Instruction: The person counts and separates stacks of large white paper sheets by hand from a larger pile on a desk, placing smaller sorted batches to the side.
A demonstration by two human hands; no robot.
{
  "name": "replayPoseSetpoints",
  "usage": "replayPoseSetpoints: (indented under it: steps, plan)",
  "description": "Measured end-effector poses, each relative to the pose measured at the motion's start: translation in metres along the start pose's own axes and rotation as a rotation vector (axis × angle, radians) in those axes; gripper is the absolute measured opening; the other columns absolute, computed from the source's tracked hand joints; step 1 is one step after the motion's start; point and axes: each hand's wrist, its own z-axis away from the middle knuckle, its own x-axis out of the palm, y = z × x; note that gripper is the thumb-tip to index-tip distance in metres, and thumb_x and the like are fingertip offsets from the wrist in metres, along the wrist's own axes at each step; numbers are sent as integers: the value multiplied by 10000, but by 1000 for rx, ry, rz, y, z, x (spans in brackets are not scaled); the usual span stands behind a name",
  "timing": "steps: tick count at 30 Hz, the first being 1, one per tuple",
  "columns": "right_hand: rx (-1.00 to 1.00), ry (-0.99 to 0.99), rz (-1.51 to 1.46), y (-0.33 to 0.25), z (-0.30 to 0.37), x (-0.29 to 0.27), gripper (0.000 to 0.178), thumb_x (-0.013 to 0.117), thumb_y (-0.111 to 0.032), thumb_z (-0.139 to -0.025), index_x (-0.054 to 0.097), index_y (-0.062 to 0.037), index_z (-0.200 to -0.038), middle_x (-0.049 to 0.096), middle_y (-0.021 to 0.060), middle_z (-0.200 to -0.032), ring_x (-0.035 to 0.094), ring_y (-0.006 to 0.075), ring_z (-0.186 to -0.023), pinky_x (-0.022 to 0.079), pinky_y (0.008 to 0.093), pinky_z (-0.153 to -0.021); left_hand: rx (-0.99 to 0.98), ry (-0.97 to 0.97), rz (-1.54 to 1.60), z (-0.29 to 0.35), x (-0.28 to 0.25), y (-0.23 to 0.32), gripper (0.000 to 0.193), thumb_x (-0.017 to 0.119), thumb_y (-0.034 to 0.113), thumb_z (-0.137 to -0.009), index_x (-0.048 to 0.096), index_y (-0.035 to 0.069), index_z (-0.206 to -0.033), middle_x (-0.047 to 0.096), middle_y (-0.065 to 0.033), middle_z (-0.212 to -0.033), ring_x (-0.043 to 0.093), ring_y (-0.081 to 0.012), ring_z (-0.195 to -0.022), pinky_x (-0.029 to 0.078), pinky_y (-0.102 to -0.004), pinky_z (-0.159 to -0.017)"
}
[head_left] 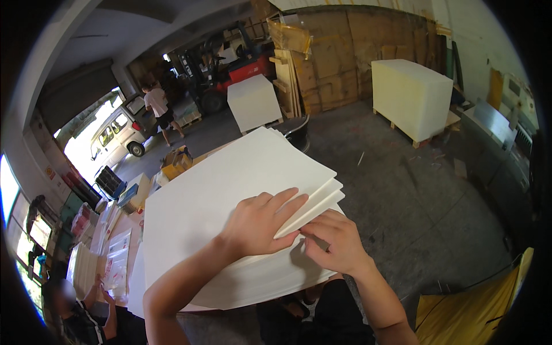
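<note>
A tall stack of large white paper sheets (pixel 195 195) lies in front of me, its near right corner fanned into several lifted layers (pixel 316 201). My left hand (pixel 259 223) rests across the top, its fingers over the lifted layers and its thumb at their near edge, gripping them between. At the same corner, my right hand (pixel 336 240) has its fingers curled against the sheet edges below, thumb and forefinger close together. The two hands nearly touch. Part of the right fingertips is hidden by paper.
At left, a worktable (pixel 132 227) carries clear plastic packs (pixel 118 259), and a co-worker (pixel 86 310) sits by it. White block-shaped stacks on pallets (pixel 253 103) (pixel 411 98) stand beyond. A red forklift (pixel 247 69), a walking person (pixel 156 106) and a van (pixel 118 133) are farther off. Yellow sheeting (pixel 460 313) lies near right.
</note>
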Motion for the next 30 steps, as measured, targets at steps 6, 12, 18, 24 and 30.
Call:
replayPoseSetpoints:
  steps: [6,12,18,24,30]
  plan:
    - [-62,139,-9,9,7,-6,112,729,-24,-808,735,-29,-920,752,115,-961,722,312,-904,585,389,-817,-25,-9,31,6,5,-3,715,773,380,-851,567,108,-1480,623,-107,-1409,673,-301,-992,598,-392,-833]
    - [505,-31,201,14,7,-65,343,832,-251,-895,641,2,-764,645,159,-719,646,307,-628,487,430,-573,-64,-165,8,1,3,5,748,690,381,-935,437,128,-1592,570,-166,-1453,677,-332,-1029,597,-414,-848]
    - [574,-370,274,2,-15,-69,406,732,-315,-974,656,31,-776,636,224,-687,644,407,-631,467,461,-576,85,-111,-104,2,4,2,804,681,332,-946,338,280,-1671,556,-191,-1504,690,-282,-826,619,-365,-743]
    - [617,-427,284,2,-22,-67,404,693,-278,-1004,647,41,-761,615,195,-625,623,289,-524,458,412,-530,75,-133,-13,11,5,-3,753,712,308,-945,395,403,-1622,472,-224,-1572,687,-308,-834,588,-383,-706]
    - [598,-252,59,-8,-41,-68,399,690,-249,-1022,568,13,-746,594,88,-603,585,126,-540,446,344,-506,14,-68,119,8,5,-9,465,667,265,-937,646,336,-1396,465,-190,-1596,710,-333,-832,612,-429,-709]
